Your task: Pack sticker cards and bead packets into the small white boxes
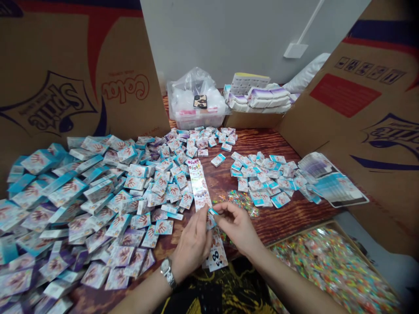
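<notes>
Fingers of my left hand (194,239) and my right hand (238,226) meet over a small blue-and-white carton (212,212) and pinch it between them. Much of that carton is hidden by the fingers. Beneath my hands runs a strip of sticker sheets (198,183), its lower end (218,257) hanging toward my lap. Just beyond my right hand lies a pile of small packets with colourful contents (244,201). To the left spreads a large heap of blue and purple cartons (98,187) printed with hands.
A smaller pile of cartons (262,174) lies at the right, beside fanned flat cards (330,179). An open box of colourful packets (337,261) stands at lower right. Large cardboard panels (124,52) flank the table (216,146). Behind are a plastic tub (199,120) and a carton of folded stacks (258,120).
</notes>
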The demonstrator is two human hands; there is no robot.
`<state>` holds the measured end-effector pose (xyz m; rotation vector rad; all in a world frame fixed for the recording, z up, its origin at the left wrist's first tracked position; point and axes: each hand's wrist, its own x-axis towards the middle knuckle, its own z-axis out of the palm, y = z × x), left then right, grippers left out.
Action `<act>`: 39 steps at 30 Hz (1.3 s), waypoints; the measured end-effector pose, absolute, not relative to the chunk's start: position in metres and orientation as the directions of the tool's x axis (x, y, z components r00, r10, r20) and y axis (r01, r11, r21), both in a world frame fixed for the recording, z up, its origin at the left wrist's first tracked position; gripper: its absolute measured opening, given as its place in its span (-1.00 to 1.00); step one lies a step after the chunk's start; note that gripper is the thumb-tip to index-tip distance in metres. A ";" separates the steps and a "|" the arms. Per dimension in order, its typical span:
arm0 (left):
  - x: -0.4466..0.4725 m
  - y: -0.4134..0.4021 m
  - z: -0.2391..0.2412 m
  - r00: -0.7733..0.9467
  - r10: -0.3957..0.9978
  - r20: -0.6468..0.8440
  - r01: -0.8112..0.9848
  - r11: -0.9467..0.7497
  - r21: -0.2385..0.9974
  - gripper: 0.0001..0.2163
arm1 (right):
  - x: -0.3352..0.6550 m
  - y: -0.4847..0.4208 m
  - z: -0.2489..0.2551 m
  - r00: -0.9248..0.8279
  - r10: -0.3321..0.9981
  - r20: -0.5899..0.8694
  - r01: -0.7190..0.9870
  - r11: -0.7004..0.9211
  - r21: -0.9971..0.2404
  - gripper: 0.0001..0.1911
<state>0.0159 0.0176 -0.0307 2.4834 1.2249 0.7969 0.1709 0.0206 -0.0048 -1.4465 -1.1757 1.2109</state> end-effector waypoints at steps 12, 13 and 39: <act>0.019 0.016 -0.033 0.479 0.816 0.323 0.709 -0.577 0.405 -0.36 | 0.156 0.000 0.004 0.028 0.981 0.191 0.483 0.154 -0.862 -0.74; 0.017 0.017 -0.031 0.481 0.813 0.327 0.707 -0.581 0.404 -0.37 | 0.158 0.000 0.002 0.000 0.982 0.189 0.482 0.166 -0.860 -0.73; -0.013 0.026 -0.003 0.474 0.861 -0.186 0.323 0.027 0.946 -0.71 | 0.195 0.088 -0.059 -0.636 0.765 0.104 0.690 0.624 -0.367 -0.72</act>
